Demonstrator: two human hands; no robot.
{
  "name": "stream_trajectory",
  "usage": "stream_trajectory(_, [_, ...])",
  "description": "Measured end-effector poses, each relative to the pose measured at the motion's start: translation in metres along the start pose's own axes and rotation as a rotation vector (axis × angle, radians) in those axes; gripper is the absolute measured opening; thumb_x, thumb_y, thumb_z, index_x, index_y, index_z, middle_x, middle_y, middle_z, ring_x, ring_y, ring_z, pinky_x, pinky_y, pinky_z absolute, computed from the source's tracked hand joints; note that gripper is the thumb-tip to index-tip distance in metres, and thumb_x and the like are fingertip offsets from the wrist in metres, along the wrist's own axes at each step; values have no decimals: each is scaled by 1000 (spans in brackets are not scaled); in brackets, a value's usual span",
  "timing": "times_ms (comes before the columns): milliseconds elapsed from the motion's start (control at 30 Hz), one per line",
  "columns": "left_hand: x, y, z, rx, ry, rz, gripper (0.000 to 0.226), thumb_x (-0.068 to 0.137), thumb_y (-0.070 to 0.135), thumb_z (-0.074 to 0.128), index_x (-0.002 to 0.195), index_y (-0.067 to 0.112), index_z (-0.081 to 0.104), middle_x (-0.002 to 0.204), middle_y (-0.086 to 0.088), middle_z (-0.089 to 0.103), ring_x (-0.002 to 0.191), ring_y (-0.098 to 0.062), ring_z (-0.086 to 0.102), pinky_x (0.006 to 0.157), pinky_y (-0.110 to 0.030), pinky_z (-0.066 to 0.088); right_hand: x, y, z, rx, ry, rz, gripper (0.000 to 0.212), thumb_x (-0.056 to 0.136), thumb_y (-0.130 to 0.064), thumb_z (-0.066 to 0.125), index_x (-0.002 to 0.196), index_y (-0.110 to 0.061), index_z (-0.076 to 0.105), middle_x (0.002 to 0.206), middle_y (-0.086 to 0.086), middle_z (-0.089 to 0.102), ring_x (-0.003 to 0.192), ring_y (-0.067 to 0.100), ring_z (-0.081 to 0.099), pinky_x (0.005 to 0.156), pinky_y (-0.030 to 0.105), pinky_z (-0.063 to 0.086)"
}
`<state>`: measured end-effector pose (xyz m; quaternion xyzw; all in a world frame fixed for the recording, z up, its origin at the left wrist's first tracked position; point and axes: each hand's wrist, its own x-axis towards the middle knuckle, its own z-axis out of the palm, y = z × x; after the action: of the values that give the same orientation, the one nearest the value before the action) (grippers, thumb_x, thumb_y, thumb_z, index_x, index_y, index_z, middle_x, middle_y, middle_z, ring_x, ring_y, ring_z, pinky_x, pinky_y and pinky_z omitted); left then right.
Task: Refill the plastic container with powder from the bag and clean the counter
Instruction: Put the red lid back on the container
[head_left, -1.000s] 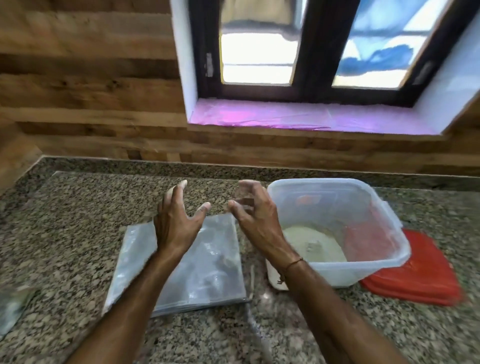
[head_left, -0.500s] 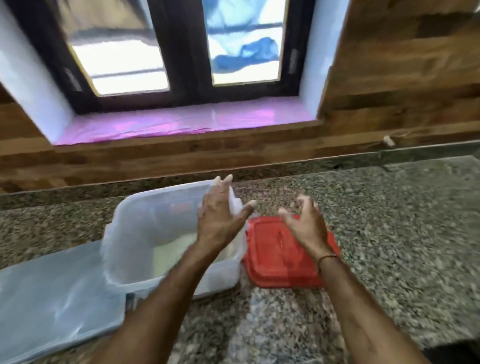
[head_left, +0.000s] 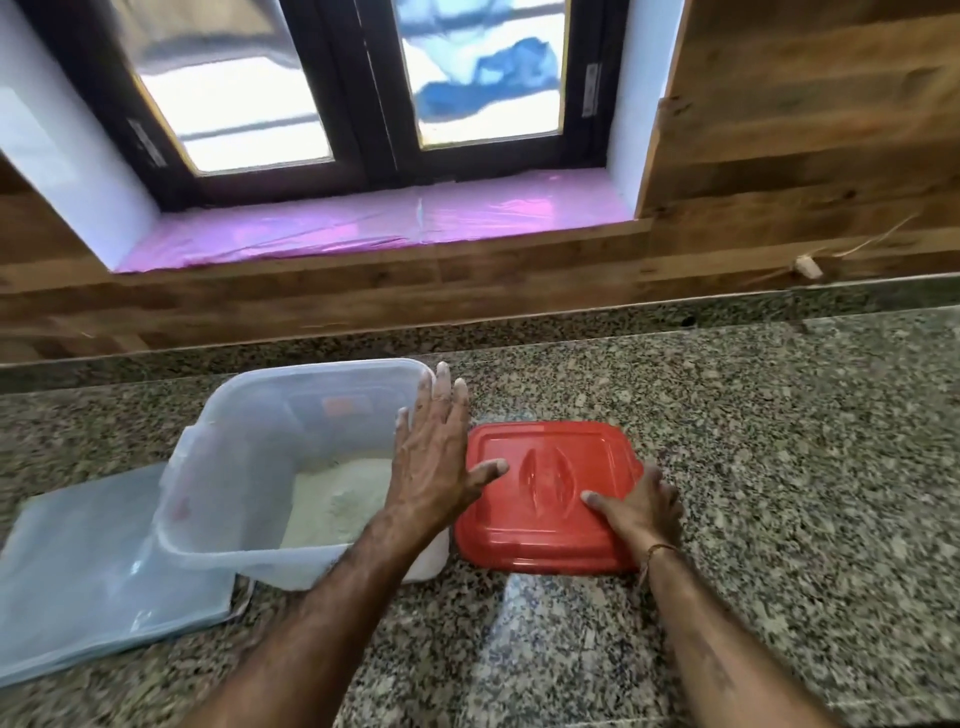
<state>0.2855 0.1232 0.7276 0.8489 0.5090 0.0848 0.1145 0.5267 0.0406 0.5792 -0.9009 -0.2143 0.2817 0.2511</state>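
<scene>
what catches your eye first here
The red rectangular plastic lid lying flat on the speckled granite counter stands out, with the right hand gripping its right edge. Left of it sits the clear plastic container holding pale powder, the open left hand above its right rim. Behind, a shiny pink sheet lines the windowsill.

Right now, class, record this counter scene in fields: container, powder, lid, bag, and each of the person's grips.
container: clear plastic, open, upright on the granite counter
powder: pale, shallow layer at the bottom
lid: red, flat on the counter, right of the container
bag: flat, left of the container
left grip: fingers straight, over the container's right rim
right grip: thumb on the lid, fingers round its right edge
</scene>
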Motion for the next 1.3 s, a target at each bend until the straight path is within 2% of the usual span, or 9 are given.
stream_trajectory(200, [4,-2,3,-5,2,-22,112,86,73,56,164,19,-2,169,-2,-22,155,-22,-23,127,-54,4,2,4,-23,778,-179,135,51,75,-15,87,122,-10,66,100,13,76,70,24,78,55,33,61])
stream_trajectory(400, [4,-4,0,-68,-12,-30,114,80,88,30,163,21,-10,169,-3,-23,154,-18,-25,126,-55,-6,7,-6,-77,1162,-201,69,53,77,-17,85,128,-16,68,110,16,77,86,29,79,72,49,64])
stream_trajectory(500, [5,-3,-16,-341,-33,-60,114,74,96,15,162,29,-13,171,-1,-13,156,-16,-18,126,-55,-10,-7,-32,-104,1223,-317,9,54,80,-24,84,132,-19,68,122,17,74,105,34,75,85,60,59])
stream_trajectory(633, [4,-7,-67,-985,110,-149,96,85,81,37,163,33,7,166,0,28,141,-15,41,111,-38,40,-51,-82,-120,1188,-466,-96,51,85,-22,81,133,-17,65,123,17,74,111,38,72,90,62,57])
stream_trajectory(733, [-2,-47,-105,-1165,246,-169,72,88,63,64,151,35,41,140,4,62,115,-13,68,94,-37,59,-95,-127,-107,1157,-492,-206,50,86,-17,79,132,-13,63,118,18,75,103,37,75,81,56,62])
stream_trajectory(867, [-34,-129,-129,-1072,365,-236,63,88,52,69,145,33,52,126,5,69,110,-14,70,94,-38,58,-151,-181,-57,990,-338,-362,64,85,-17,80,141,-13,50,122,14,71,105,32,73,88,46,63])
stream_trajectory(967, [-63,-184,-134,-1047,373,-338,71,79,63,67,143,36,53,125,6,71,109,-16,71,96,-44,57,-190,-204,-17,810,-258,-488,59,86,-23,81,136,-16,51,112,2,70,94,13,71,74,21,62])
stream_trajectory(1067, [-80,-225,-121,-1048,320,-411,59,81,66,64,134,41,60,118,6,75,105,-16,73,96,-46,58,-209,-208,15,659,-196,-525,62,81,-44,79,134,-23,53,113,0,71,97,15,72,84,34,62])
stream_trajectory(1300, [-83,-257,-74,-1105,185,-520,114,58,93,63,153,35,41,141,-1,63,123,-23,64,106,-48,52,-223,-191,43,433,-9,-505,66,90,-50,68,145,-21,46,119,3,66,98,16,67,77,33,57])
